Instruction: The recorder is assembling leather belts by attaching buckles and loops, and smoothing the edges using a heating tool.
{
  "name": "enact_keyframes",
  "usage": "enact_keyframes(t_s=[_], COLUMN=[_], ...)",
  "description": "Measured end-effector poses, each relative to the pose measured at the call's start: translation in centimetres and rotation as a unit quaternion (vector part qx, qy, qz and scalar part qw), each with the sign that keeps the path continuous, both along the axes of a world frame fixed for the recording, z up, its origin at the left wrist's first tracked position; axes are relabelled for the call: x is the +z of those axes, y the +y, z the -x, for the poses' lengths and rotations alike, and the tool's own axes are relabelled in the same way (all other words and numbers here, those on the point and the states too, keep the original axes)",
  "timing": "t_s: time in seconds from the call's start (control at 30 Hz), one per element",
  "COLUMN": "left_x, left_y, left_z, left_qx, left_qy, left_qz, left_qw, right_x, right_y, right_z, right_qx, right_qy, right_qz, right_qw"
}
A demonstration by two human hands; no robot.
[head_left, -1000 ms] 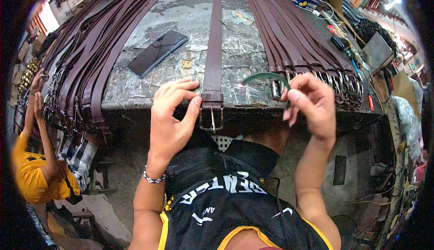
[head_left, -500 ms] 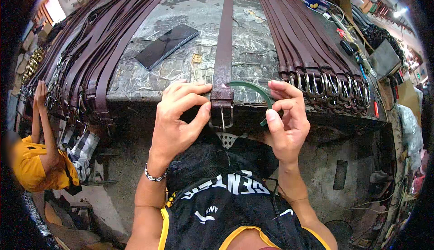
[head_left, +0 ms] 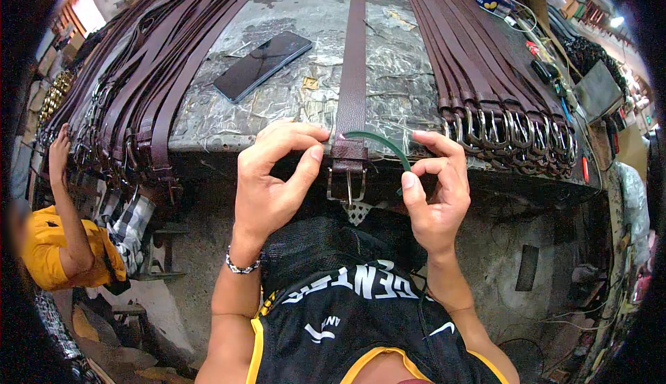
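Note:
A dark brown leather belt [head_left: 352,86] runs down the middle of the table, its metal buckle [head_left: 347,184] hanging past the front edge. My left hand [head_left: 274,176] is beside the belt's left edge, fingers curved, with a gap between thumb and forefinger and nothing visible in it. On the other side, my right hand [head_left: 440,193] pinches a thin green strip [head_left: 390,144] between thumb and fingers. The strip arches leftward, and its far end meets the belt just above the loop near the buckle.
Bundles of brown belts lie left [head_left: 163,72] and right [head_left: 461,51], buckles over the edge. A black phone [head_left: 262,66] rests left of the middle belt. A person in a yellow shirt [head_left: 66,245] is at the far left. Tools and cables [head_left: 544,72] clutter the right side.
The view has shifted slightly. My hands stay on either side of the belt, and the green strip still touches it. At the left, the other person's raised arms have changed position.

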State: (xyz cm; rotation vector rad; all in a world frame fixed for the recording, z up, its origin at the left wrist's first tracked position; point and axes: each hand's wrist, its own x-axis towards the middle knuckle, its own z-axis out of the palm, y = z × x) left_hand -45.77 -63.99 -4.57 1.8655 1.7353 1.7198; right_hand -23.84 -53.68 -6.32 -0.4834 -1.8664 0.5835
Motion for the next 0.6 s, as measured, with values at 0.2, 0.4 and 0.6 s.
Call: enact_keyframes(t_s=[0.2, 0.4, 0.6], left_x=[0.03, 0.01, -0.08], left_y=[0.00, 0.10, 0.08], left_z=[-0.19, -0.37, -0.24], left_qx=[0.009, 0.013, 0.005], left_qy=[-0.027, -0.031, -0.052], left_qz=[-0.002, -0.002, -0.004], left_qw=[1.000, 0.999, 0.999], right_x=[0.38, 0.41, 0.34], right_y=[-0.37, -0.30, -0.26], right_z=[0.12, 0.12, 0.18], right_qx=[-0.012, -0.013, -0.011], right_qy=[-0.017, -0.029, -0.027], right_qz=[-0.004, -0.010, -0.012], right_qw=[1.000, 0.999, 0.999])
